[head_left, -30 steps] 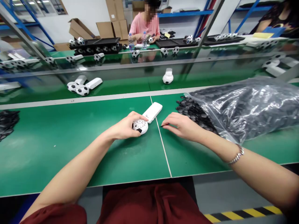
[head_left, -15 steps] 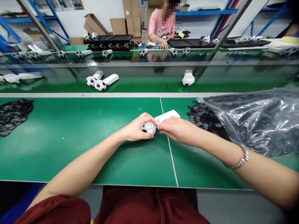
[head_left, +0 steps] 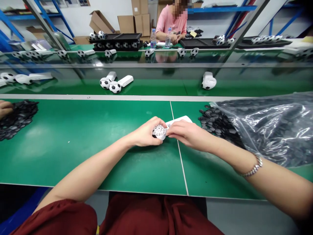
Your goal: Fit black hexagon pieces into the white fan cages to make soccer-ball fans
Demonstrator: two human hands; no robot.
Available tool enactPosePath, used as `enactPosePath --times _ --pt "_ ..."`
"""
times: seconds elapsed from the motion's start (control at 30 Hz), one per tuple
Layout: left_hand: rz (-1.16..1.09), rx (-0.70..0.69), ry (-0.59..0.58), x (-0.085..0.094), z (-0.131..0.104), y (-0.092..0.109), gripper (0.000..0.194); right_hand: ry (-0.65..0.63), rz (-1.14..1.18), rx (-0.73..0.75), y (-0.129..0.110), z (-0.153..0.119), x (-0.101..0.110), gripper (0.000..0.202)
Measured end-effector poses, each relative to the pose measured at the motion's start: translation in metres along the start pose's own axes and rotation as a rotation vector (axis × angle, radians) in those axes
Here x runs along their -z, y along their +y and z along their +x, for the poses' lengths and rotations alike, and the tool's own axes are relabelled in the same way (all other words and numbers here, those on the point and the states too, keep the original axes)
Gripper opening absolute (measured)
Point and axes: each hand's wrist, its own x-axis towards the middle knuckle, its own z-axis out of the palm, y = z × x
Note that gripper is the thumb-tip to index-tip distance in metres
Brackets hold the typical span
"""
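Our left hand [head_left: 146,133] cups the round white grille head of a handheld fan [head_left: 160,131], fingers curled and gripping it from the left. Our right hand [head_left: 187,132] pinches at the same head from the right, fingertips pressed against the grille, while the fan's white handle runs back beneath that hand. The fan rests on the green table [head_left: 73,140], at the seam between two mats. To the right, a clear plastic bag [head_left: 269,124] lies open on its side, with small black parts [head_left: 215,122] spilling from its mouth. Compared with half a second ago, both hands have stayed closed on the fan head, and another person's hand [head_left: 5,107] has appeared at the left black pile [head_left: 18,117].
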Motion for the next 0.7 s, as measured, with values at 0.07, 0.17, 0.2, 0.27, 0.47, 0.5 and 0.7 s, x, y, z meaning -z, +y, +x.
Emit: enactPosePath --times 0.07,0.17,0.2,0.27,0.47,0.5,0.7 --pt "0.004 0.015 0.013 -0.001 0.000 0.001 0.046 -0.031 -0.053 0.053 0.004 0.000 0.000 0.018" --pt "-0.001 0.047 0.043 -0.003 0.000 0.004 0.047 -0.013 -0.025 0.107 0.004 0.002 -0.004 0.017" --pt "-0.001 0.051 0.052 -0.004 0.000 0.006 0.045 0.003 -0.004 0.105 0.004 0.003 -0.005 0.016" --pt "0.005 0.048 0.067 -0.006 0.001 0.008 0.038 0.033 0.032 0.080 0.004 0.004 -0.006 0.013" --pt "0.036 0.041 0.112 -0.009 0.003 0.008 0.029 0.055 0.184 0.021 0.016 0.008 -0.010 0.007" --pt "0.036 0.044 0.124 -0.010 0.003 0.007 0.028 0.065 0.224 -0.005 0.017 0.008 -0.012 0.008" --pt "-0.007 0.046 0.185 -0.018 0.000 0.009 0.025 0.082 0.353 -0.126 0.014 0.010 -0.016 0.017"
